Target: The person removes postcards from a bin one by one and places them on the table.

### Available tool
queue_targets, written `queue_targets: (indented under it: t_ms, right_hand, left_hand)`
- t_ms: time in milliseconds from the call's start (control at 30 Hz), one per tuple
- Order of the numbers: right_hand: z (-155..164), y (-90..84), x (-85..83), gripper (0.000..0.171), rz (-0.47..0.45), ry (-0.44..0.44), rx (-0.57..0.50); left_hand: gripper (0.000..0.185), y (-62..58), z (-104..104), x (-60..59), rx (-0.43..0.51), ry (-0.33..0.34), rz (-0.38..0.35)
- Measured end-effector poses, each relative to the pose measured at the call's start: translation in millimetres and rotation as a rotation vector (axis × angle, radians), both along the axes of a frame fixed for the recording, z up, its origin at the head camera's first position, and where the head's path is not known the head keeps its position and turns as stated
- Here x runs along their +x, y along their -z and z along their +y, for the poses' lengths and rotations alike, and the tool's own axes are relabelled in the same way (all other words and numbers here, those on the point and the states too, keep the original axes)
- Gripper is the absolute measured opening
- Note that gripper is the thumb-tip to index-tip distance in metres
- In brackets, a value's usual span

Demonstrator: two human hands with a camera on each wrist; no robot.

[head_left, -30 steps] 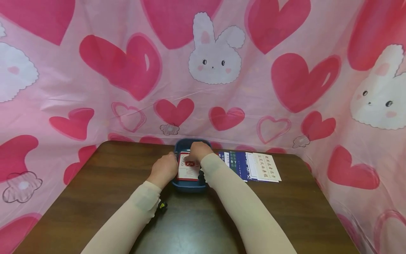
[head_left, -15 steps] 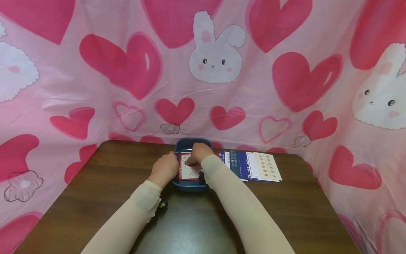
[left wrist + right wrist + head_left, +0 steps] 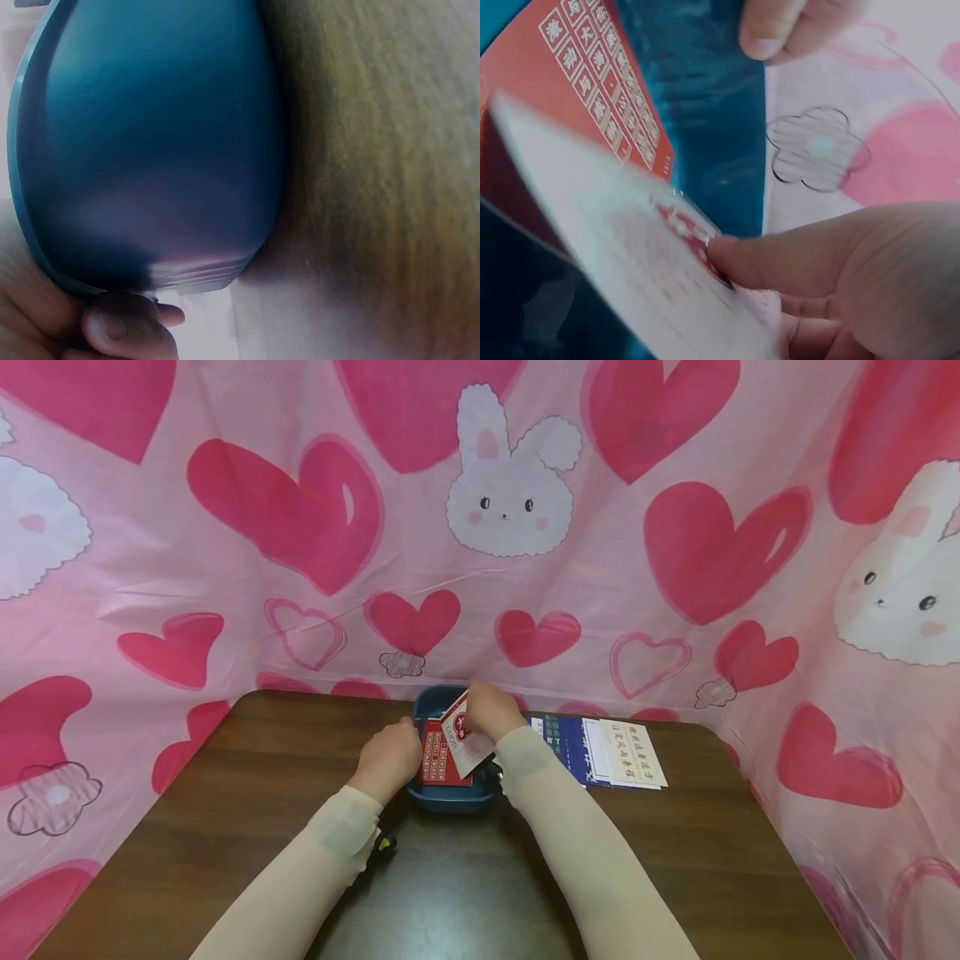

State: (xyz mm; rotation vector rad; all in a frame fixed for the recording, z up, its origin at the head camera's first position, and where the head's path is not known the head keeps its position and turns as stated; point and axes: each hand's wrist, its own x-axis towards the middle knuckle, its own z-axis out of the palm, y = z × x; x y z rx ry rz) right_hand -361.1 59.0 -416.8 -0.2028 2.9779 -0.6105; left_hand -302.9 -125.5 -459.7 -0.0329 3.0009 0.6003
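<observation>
My left hand [image 3: 388, 758] grips the left rim of a blue plastic bin [image 3: 450, 804], its fingers hooked over the edge in the left wrist view. With thumb and fingers, my right hand [image 3: 492, 710] pinches a white card [image 3: 463, 750] with red print, held tilted over the bin's right side. Below it a red card [image 3: 435, 760] with rows of pale characters lies inside the bin. The right wrist view shows the thumb on the white card [image 3: 645, 255] and the red card [image 3: 570, 82] behind it.
Right of the bin, overlapping cards lie in a row: blue and green ones [image 3: 564, 747], then a cream card [image 3: 632, 752] with handwriting-like characters. The brown wooden table [image 3: 247, 793] meets a pink curtain [image 3: 600, 610] with hearts and rabbits at its back edge.
My right hand has lifted the white card off the stack in the bin and moved it right, uncovering the red card. The left hand stays on the rim.
</observation>
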Motion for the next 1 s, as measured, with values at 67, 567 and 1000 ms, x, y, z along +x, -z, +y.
queue_targets:
  t_ms: [67,567,1000]
  right_hand:
    - [12,10.3,-14.7,0.062,0.0,-0.016,-0.06]
    - [110,-20.4,-1.5,0.077,-0.044,0.031,-0.593]
    - [204,-18.7,14.0,0.078,-0.07,0.181,-0.594]
  left_hand:
    - [0.047,0.0,0,-0.2,0.003,-0.003,-0.005]
    - [0.046,-4.1,-1,4.1,0.041,0.003,-0.028]
    - [0.047,-4.1,-1,3.3,0.031,0.009,-0.034]
